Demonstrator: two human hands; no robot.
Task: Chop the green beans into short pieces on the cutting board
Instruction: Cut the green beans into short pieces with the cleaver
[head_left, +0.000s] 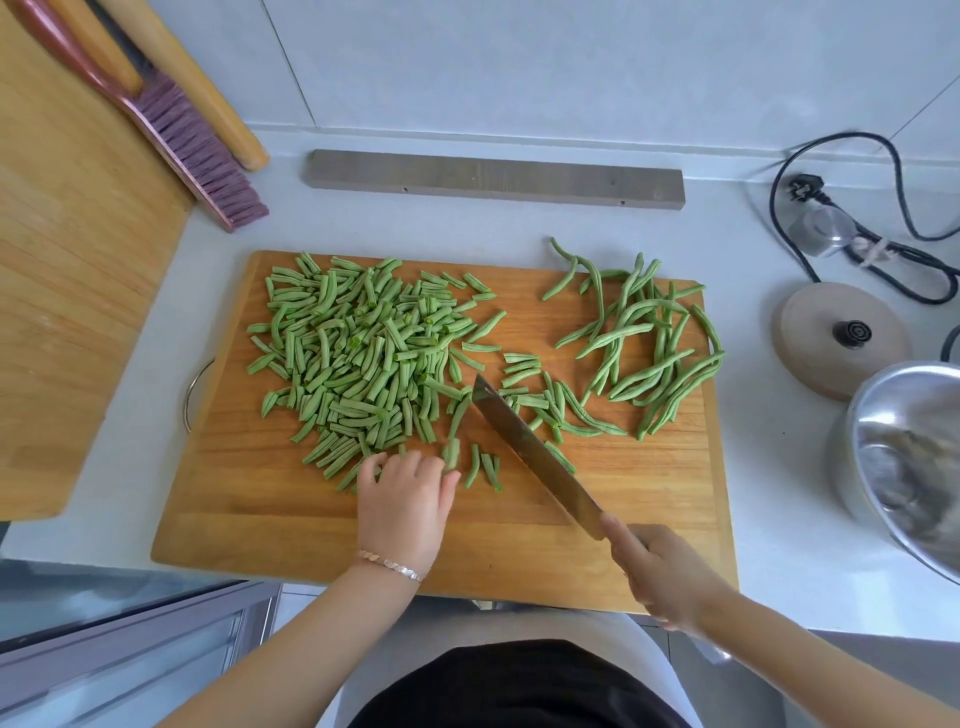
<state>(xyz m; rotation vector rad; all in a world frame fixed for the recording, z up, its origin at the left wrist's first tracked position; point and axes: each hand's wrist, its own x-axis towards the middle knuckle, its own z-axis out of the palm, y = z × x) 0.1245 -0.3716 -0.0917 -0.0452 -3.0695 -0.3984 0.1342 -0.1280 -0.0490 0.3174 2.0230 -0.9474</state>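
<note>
Wooden cutting board (270, 519) on pale counter: est. mostly done, cut pieces (353, 353) heaped centre-left, whole beans (649, 353) left upper right; right hand (660, 571) grips knife (535, 452), left hand (402, 499) rests relaxed fingers on strays.

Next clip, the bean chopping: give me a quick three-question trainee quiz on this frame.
1. True or false: the right hand grips the knife.
2. The uncut beans lie on which side of the cutting board? A: the person's left. B: the person's right.
3. What does the left hand wear at its wrist?
Key: 1 true; 2 B; 3 a bracelet.
</note>
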